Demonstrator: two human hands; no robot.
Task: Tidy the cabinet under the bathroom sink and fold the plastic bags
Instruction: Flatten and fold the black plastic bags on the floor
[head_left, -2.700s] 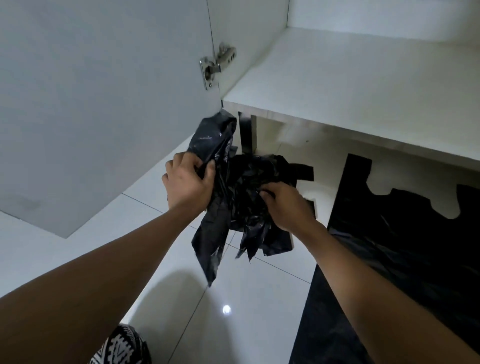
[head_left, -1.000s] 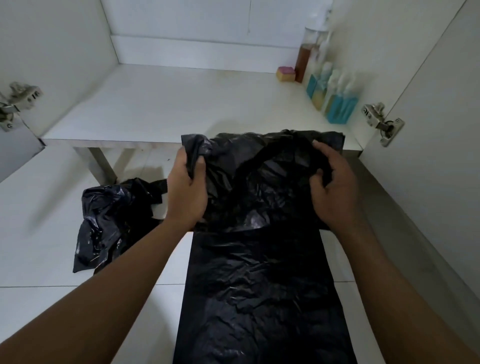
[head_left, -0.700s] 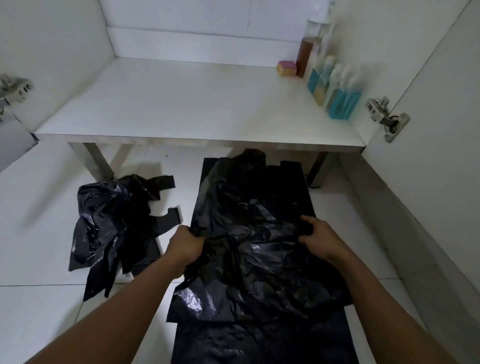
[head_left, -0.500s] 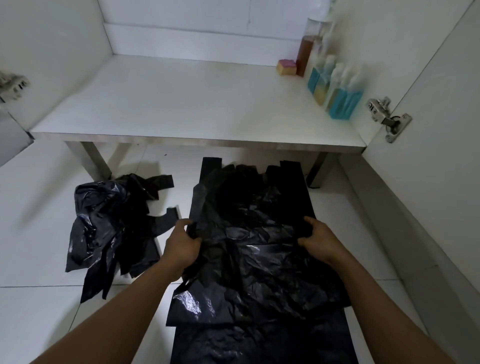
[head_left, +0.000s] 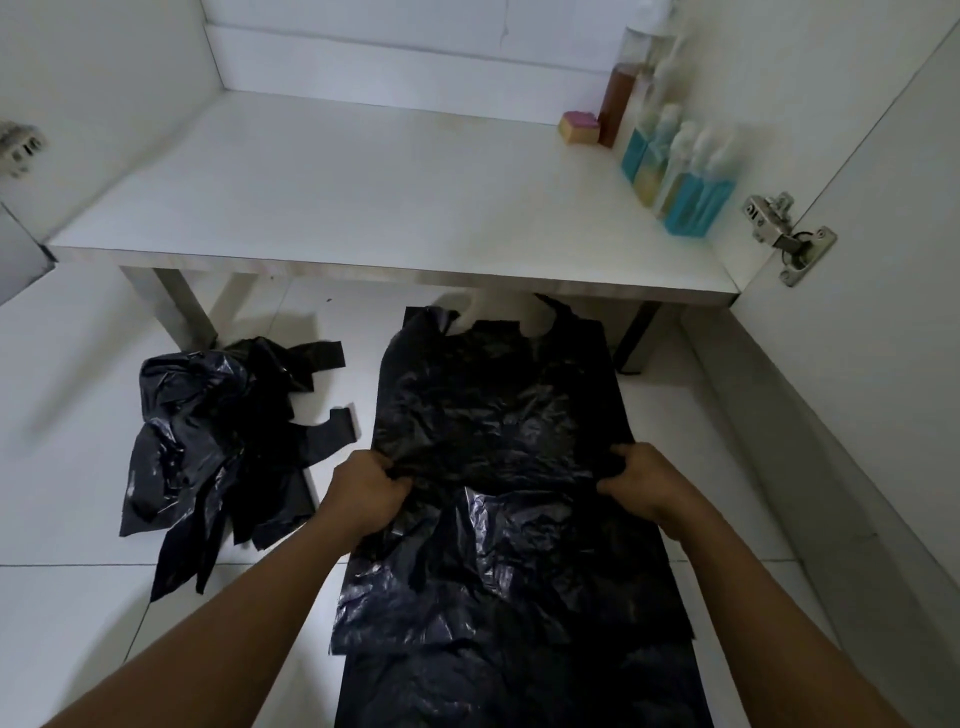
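A black plastic bag (head_left: 493, 415) lies spread on the white floor tiles in front of the cabinet, its handles pointing under the shelf. It rests on top of another flat black bag (head_left: 519, 686) nearer me. My left hand (head_left: 366, 493) grips the top bag's left edge, fingers curled into the plastic. At the right edge my right hand (head_left: 641, 483) grips it the same way. A crumpled heap of black bags (head_left: 218, 441) sits on the floor to the left.
The white cabinet shelf (head_left: 363, 208) stands on short legs. At its back right are several bottles (head_left: 680, 171), a tall amber bottle (head_left: 618, 98) and a pink and yellow sponge (head_left: 579, 127). An open door with a metal hinge (head_left: 784, 236) is at the right.
I lowered the bag from in front of the shelf onto the flat bag on the floor. Both hands slid toward me along its sides and now grip its edges, the bag lying flatter.
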